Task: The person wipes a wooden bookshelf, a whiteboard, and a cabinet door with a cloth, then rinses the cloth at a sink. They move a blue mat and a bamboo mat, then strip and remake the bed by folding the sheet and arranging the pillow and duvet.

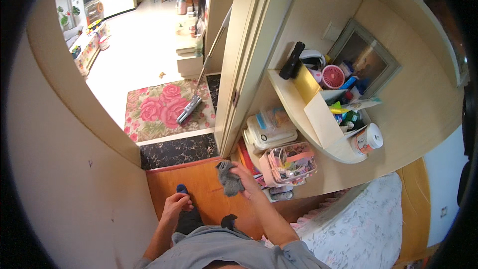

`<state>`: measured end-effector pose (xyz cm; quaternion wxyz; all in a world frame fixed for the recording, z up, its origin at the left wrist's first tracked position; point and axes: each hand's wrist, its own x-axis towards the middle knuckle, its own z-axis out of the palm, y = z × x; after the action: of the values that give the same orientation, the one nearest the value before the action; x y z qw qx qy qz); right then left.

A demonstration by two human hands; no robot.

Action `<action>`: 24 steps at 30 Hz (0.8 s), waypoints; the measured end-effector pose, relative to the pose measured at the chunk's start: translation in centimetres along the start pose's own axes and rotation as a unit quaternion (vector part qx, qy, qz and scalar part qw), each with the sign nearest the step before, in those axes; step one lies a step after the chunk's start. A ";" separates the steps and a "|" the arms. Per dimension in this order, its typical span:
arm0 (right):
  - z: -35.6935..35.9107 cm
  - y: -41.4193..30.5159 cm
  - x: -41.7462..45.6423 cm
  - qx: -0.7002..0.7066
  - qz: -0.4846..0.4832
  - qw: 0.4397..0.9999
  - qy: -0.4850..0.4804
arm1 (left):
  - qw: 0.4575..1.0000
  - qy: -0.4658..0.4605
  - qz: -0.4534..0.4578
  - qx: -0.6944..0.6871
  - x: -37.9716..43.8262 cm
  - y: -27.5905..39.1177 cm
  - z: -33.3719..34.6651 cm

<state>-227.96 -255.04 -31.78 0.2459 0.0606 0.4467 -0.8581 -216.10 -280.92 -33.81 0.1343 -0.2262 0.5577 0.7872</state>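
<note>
My right hand holds a crumpled grey cloth item, possibly a glove or sock, above the wooden floor. It hangs to the left of a clear-and-pink plastic case filled with small items. My left hand is in front of my body, over my left leg, its fingers curled together; no object shows in it. A blue slipper or shoe is visible just above that hand.
A doorway with a black marble threshold opens onto a rose-patterned mat, where a floor-cleaning tool leans. Curved shelves at the right hold a black flashlight, a pink fan and a white tub. A bed stands lower right.
</note>
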 end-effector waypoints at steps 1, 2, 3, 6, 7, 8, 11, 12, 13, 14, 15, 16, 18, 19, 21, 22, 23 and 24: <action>0.0 -1.8 1.3 -0.047 -0.030 0.998 0.019 | 1.000 -0.010 -0.003 0.005 1.3 0.1 -1.2; 0.1 -3.9 2.8 -0.093 -0.060 0.993 0.039 | 1.000 -0.021 -0.006 0.010 2.7 0.3 -2.2; 1.6 -6.9 3.9 -0.154 -0.117 0.977 0.087 | 0.999 -0.031 -0.010 0.015 4.0 1.0 -3.1; 5.0 -16.0 8.0 -0.281 -0.288 0.899 0.171 | 0.996 -0.046 -0.014 0.078 7.4 6.4 -4.5; 4.4 -19.2 9.8 -0.386 -0.355 0.822 0.223 | 0.993 -0.052 -0.008 0.105 8.5 7.9 -4.7; 8.4 -22.5 10.3 -0.331 -0.381 0.843 0.189 | 0.993 -0.071 0.032 0.092 10.1 8.5 -6.2; 12.2 -30.2 12.8 -0.284 -0.503 0.784 0.227 | 0.990 -0.092 0.032 0.106 13.8 12.4 -7.1; 12.1 -31.7 13.9 -0.295 -0.531 0.756 0.245 | 0.988 -0.101 0.036 0.114 14.7 13.3 -7.1; 12.1 -32.1 15.3 -0.306 -0.555 0.730 0.258 | 0.987 -0.097 0.033 0.121 15.7 13.9 -7.5; 11.8 -31.3 16.8 -0.337 -0.573 0.687 0.295 | 0.987 -0.094 0.031 0.129 16.6 14.3 -7.7; 11.0 -30.4 18.1 -0.368 -0.589 0.637 0.334 | 0.985 -0.096 0.029 0.139 17.4 14.6 -7.5; 9.8 -28.3 20.4 -0.364 -0.611 0.617 0.337 | 0.986 -0.094 0.036 0.134 17.8 15.2 -7.8; 8.5 -22.6 23.0 -0.302 -0.552 0.704 0.329 | 0.987 -0.087 0.039 0.126 19.0 15.4 -8.3; 5.3 -20.0 24.1 -0.437 -0.525 0.632 0.366 | 0.987 -0.090 0.036 0.124 19.3 15.1 -8.2; 4.8 -17.0 23.9 -0.450 -0.400 0.722 0.342 | 0.989 -0.104 0.026 0.104 20.2 14.9 -7.8; 5.0 -17.8 23.7 -0.426 -0.414 0.728 0.343 | 0.989 -0.110 0.024 0.094 20.6 15.0 -7.4; 5.2 -18.8 23.1 -0.403 -0.427 0.732 0.344 | 0.988 -0.114 0.027 0.098 20.9 15.1 -6.8; 7.8 -20.9 22.0 -0.392 -0.466 0.722 0.329 | 0.989 -0.107 0.030 0.102 20.8 15.5 -6.3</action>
<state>-256.16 -259.32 -18.81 -0.3458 0.0211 0.7675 -0.5394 -239.87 -292.99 -33.43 0.1922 -0.1090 0.6238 0.7497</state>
